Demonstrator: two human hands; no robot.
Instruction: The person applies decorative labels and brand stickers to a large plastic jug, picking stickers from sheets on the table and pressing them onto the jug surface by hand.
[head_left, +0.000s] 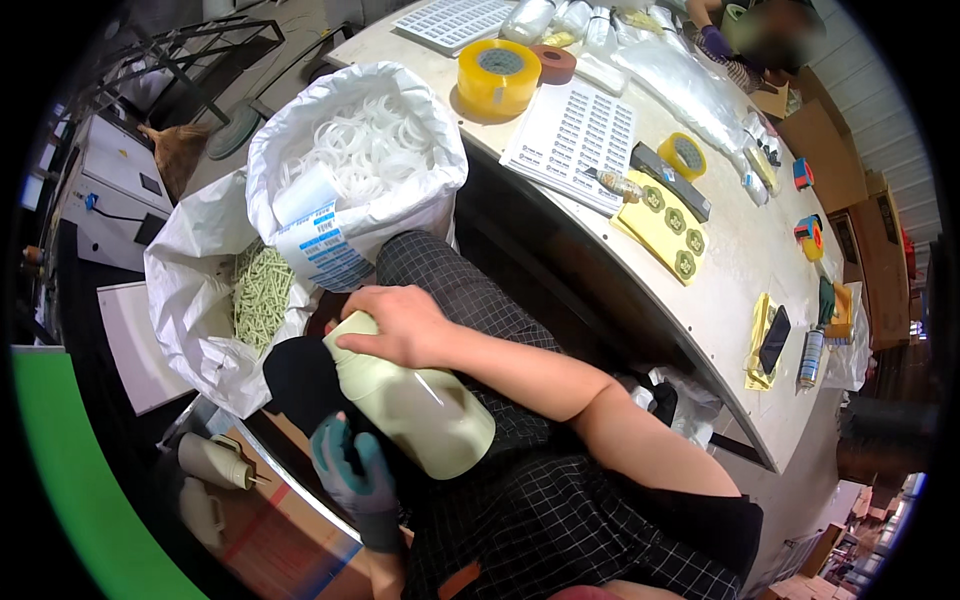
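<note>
A pale green, rounded jug body (430,420) lies tilted across my lap. My right hand (400,325), bare, is wrapped over its narrower top end. My left hand (352,465) wears a grey-and-teal glove and is just left of the jug, fingers parted and slightly bent, with nothing visible in them. Beyond my knees stands a white sack (445,165) full of translucent rings (370,150). Left of it, another white sack (190,270) holds many small pale green plastic pieces (262,295). What the right fingertips touch on the far side is hidden.
A long white table (690,310) curves along the right, bearing tape rolls (497,78), label sheets (575,135), yellow sticker sheets (665,225), a phone (774,340) and a spray can (811,357). A cardboard box (285,540) with pale jugs (215,460) stands lower left. Another person's gloved hand (716,42) shows far right.
</note>
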